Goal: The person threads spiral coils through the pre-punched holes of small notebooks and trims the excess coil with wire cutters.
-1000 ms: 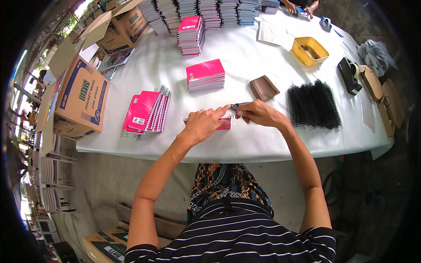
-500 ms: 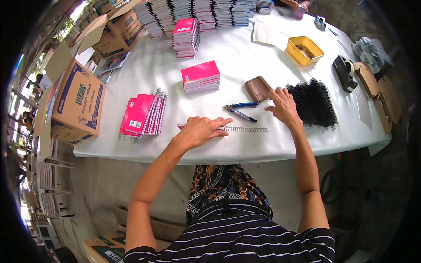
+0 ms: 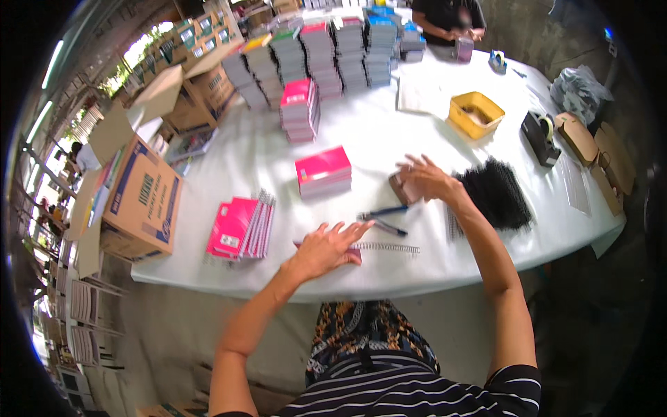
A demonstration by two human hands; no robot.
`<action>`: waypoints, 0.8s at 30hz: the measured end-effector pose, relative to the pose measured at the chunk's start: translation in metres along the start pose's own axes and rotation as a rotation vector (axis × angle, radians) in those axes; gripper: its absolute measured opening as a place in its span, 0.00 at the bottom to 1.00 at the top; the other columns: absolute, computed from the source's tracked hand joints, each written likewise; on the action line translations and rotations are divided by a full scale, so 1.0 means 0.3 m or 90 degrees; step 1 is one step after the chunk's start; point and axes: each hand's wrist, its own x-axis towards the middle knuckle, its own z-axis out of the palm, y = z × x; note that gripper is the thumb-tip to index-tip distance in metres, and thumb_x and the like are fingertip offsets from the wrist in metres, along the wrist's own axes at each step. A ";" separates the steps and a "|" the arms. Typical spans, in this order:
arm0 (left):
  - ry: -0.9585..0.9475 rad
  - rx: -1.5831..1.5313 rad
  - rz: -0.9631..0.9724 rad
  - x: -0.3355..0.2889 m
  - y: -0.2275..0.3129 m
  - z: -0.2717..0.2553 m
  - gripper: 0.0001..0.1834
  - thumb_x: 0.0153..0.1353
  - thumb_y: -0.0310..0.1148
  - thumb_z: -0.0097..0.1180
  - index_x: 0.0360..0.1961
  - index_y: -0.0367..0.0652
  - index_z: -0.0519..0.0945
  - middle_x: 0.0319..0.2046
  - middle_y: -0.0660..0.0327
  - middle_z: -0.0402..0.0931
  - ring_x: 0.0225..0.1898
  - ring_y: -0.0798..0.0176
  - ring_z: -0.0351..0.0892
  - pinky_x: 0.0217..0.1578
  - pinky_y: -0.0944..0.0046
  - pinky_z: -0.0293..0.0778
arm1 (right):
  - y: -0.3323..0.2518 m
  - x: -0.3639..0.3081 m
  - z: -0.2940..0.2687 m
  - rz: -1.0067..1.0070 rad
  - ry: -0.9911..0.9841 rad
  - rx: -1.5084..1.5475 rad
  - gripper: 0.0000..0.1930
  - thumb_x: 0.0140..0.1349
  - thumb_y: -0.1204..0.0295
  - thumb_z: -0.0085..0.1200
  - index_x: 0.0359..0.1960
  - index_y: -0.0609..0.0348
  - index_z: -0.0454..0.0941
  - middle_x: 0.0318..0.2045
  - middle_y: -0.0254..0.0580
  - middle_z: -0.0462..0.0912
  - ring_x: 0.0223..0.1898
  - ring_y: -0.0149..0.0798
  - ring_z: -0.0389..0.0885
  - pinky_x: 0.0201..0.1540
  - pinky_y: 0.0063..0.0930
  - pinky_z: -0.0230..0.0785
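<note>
Near the front edge of the table, my left hand (image 3: pixel 323 251) bears down on a small pink notebook (image 3: pixel 356 253), gripping it between thumb and fingers; the hand hides most of it. From the notebook's right end a thin wire coil (image 3: pixel 389 247) sticks out along the table. My right hand (image 3: pixel 429 182) is open, fingers spread over a small brown block (image 3: pixel 401 189) that it partly covers. Between the hands lie blue-handled pliers (image 3: pixel 383 221). Right of them is a pile of black spiral coils (image 3: pixel 495 194).
Pink notebooks with coils (image 3: pixel 242 226) lie at left, with a pink stack (image 3: pixel 324 172) farther back. Tall notebook stacks (image 3: pixel 321 59) line the far side. Cardboard boxes (image 3: pixel 142 198) flank the left. A yellow tub (image 3: pixel 476 115) and tape dispenser (image 3: pixel 541 139) stand right; a person (image 3: pixel 448 21) works beyond.
The view has tipped up, so the scene sits lower in the picture. My right hand has shifted left over the brown block. My left hand stays on the notebook, its fingers more spread.
</note>
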 end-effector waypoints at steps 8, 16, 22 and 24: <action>-0.365 -0.143 -0.192 -0.035 -0.045 -0.109 0.35 0.65 0.45 0.50 0.70 0.57 0.51 0.54 0.61 0.76 0.45 0.47 0.80 0.43 0.48 0.75 | 0.025 -0.006 -0.178 0.081 -0.064 0.456 0.34 0.49 0.53 0.66 0.57 0.51 0.72 0.55 0.48 0.74 0.55 0.46 0.72 0.58 0.37 0.64; -0.314 -0.088 -0.171 -0.009 -0.081 -0.052 0.44 0.66 0.49 0.48 0.72 0.47 0.37 0.50 0.54 0.78 0.44 0.40 0.79 0.44 0.44 0.74 | -0.256 -0.015 -0.184 -0.235 -0.173 0.702 0.34 0.59 0.42 0.51 0.59 0.54 0.72 0.46 0.48 0.80 0.48 0.44 0.77 0.53 0.36 0.67; -0.329 -0.093 -0.196 0.016 -0.073 -0.076 0.49 0.63 0.53 0.52 0.72 0.46 0.36 0.28 0.42 0.79 0.36 0.37 0.80 0.37 0.44 0.73 | -0.258 0.009 -0.162 -0.265 -0.166 0.712 0.34 0.59 0.44 0.52 0.61 0.50 0.71 0.46 0.47 0.81 0.48 0.42 0.77 0.53 0.35 0.66; -0.308 -0.097 -0.197 0.007 -0.074 -0.077 0.50 0.62 0.54 0.52 0.72 0.46 0.36 0.29 0.43 0.79 0.35 0.37 0.80 0.36 0.44 0.74 | -0.267 -0.009 -0.166 -0.257 -0.121 0.772 0.34 0.58 0.44 0.52 0.62 0.51 0.71 0.44 0.47 0.82 0.48 0.41 0.77 0.54 0.33 0.66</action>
